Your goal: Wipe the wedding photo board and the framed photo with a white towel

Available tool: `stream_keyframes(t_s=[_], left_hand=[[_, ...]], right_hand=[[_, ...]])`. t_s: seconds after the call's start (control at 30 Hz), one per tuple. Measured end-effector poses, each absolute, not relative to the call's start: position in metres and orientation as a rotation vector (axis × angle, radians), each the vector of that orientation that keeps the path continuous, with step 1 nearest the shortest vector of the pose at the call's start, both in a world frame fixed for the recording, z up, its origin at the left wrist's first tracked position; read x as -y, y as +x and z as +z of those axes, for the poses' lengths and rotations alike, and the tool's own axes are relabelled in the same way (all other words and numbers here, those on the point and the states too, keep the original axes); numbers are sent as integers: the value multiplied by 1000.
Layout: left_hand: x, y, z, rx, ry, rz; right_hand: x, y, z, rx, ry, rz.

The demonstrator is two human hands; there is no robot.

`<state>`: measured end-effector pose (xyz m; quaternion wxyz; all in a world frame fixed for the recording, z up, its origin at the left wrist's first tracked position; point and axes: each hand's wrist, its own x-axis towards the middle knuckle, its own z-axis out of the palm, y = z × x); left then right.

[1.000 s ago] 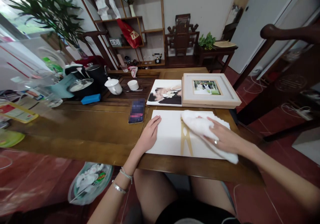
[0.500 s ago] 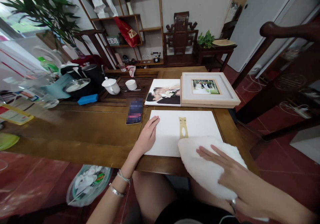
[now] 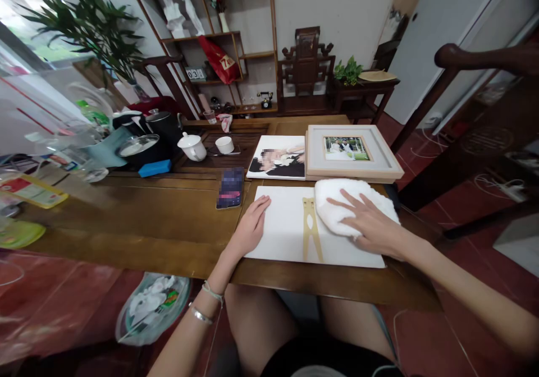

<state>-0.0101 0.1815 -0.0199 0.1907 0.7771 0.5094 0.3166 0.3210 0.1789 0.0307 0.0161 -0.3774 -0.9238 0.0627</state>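
Observation:
A white board (image 3: 286, 231) with a gold wooden stand piece (image 3: 310, 228) lies face down on the brown table (image 3: 147, 220) in front of me. My left hand (image 3: 251, 224) rests flat on the board's left edge, fingers together and stretched. My right hand (image 3: 367, 223) lies flat, fingers spread, pressing a white cloth (image 3: 343, 204) onto the board's upper right part.
Behind the board lie a photo print (image 3: 278, 157) and a framed photo (image 3: 349, 151). A phone (image 3: 231, 187) sits left of the board. A tea tray with a white teapot (image 3: 191, 146), cup (image 3: 224, 144) and dark pots stands further left. A bin (image 3: 151, 307) sits below the table edge.
My right hand swept the cloth down toward the board's near right edge, then back up to the upper right. My left hand stayed in place.

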Motion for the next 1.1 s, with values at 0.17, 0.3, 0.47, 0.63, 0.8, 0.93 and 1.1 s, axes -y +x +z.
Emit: stream_keyframes(t_s=[0.17, 0.3, 0.47, 0.63, 0.8, 0.93, 1.1], left_hand=[[-182, -10, -22, -1425, 2194, 873], [-183, -11, -24, -1410, 2215, 872], [-183, -11, -22, -1420, 2203, 876], [-182, -11, -19, -1425, 2189, 875], [-182, -11, -20, -1418, 2183, 899], [-182, -11, -23, -1414, 2188, 891], [-183, -11, -23, -1405, 2184, 900]], right_hand=[[-101, 320, 44, 2920, -1027, 382], [-90, 323, 52, 2949, -986, 454], [-162, 324, 38, 2858, -1051, 257], [-212, 317, 32, 2811, -1132, 145], [-168, 316, 40, 2857, -1104, 293], [-100, 319, 52, 2886, -1084, 507], [-85, 322, 66, 2915, -1029, 631]])
